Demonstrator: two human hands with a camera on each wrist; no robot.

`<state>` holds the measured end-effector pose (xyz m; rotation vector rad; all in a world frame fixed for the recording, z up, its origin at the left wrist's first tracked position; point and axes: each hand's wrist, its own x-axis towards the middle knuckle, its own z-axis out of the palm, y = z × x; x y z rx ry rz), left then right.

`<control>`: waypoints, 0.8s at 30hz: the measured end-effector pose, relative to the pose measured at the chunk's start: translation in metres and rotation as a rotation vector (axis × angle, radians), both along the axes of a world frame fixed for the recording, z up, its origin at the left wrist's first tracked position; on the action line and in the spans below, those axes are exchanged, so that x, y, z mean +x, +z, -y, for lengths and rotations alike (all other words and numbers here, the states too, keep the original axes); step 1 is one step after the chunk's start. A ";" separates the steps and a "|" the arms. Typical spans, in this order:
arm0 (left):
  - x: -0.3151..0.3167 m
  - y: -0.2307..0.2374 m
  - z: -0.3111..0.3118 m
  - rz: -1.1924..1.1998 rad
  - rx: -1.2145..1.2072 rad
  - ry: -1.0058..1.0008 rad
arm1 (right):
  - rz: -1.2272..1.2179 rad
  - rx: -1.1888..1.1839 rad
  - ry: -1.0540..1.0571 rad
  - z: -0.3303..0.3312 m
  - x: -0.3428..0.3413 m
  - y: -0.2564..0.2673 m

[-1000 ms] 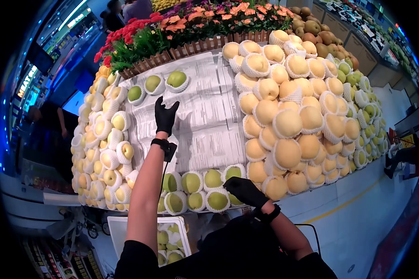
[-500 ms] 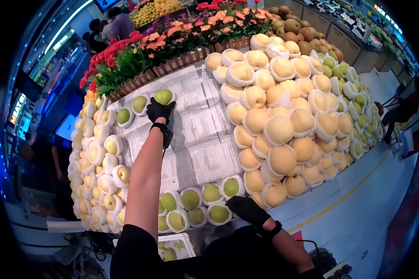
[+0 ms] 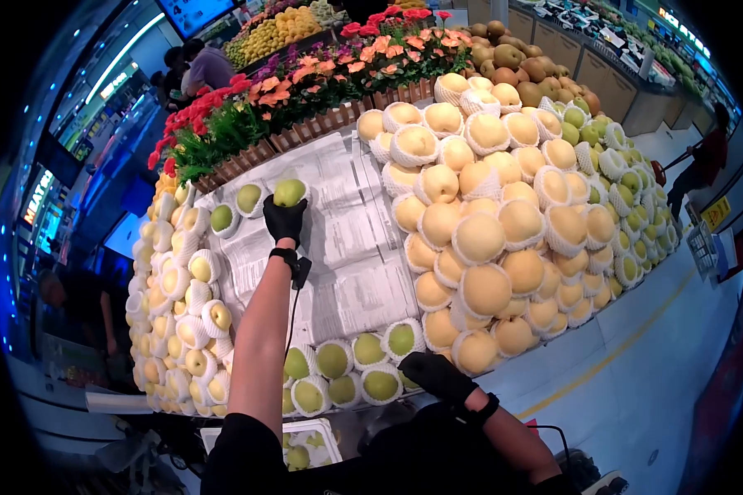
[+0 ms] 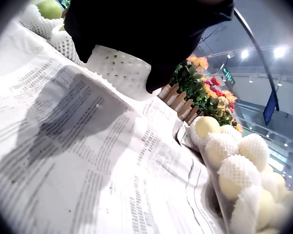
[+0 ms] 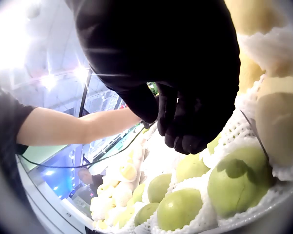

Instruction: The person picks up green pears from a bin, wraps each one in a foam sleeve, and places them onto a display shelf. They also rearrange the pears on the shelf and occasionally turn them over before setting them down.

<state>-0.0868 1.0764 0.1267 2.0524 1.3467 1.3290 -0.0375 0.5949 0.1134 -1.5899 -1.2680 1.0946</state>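
My left hand (image 3: 285,221), in a black glove, grips a green pear (image 3: 288,192) at the far end of the newspaper-covered display. Thumb and fingers go round its white foam net (image 4: 118,70), which shows below the dark glove in the left wrist view. Two more netted green pears (image 3: 248,198) sit in line to its left. My right hand (image 3: 439,376), also gloved in black, hangs loosely curled over the front edge. It holds nothing, and green pears (image 5: 179,208) in foam nets lie below it in the right wrist view.
Netted yellow pears (image 3: 480,238) are piled high on the right, with more pale netted fruit (image 3: 192,330) on the left. A small wooden fence (image 3: 322,120) with flowers borders the back. Below the front edge stands a white box (image 3: 332,437) of green pears.
My left hand has reached forward from above the newspaper to the rightmost far green pear and taken hold of it. The right hand stays by the front row; the head view has shifted.
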 end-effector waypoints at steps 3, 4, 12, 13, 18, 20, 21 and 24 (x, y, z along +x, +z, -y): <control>-0.010 0.011 0.041 0.167 -0.085 -0.067 | 0.024 0.030 0.055 -0.008 0.006 0.000; -0.013 0.012 0.053 0.225 -0.106 -0.078 | 0.038 0.051 0.065 -0.012 0.008 0.001; -0.050 0.038 0.205 0.558 -0.263 -0.375 | -0.235 0.066 -0.103 -0.041 0.018 0.030; -0.053 0.041 0.224 0.536 -0.241 -0.365 | -0.269 0.098 -0.145 -0.046 0.016 0.035; -0.063 0.045 0.298 0.326 -0.077 -0.277 | -0.455 0.227 -0.230 -0.059 0.010 0.064; -0.065 0.037 0.315 0.221 0.017 -0.266 | -0.473 0.283 -0.228 -0.062 0.004 0.057; -0.067 0.033 0.323 0.232 0.005 -0.290 | -0.493 0.298 -0.234 -0.064 0.001 0.056; -0.065 0.025 0.345 0.232 -0.003 -0.268 | -0.559 0.272 -0.288 -0.063 -0.008 0.057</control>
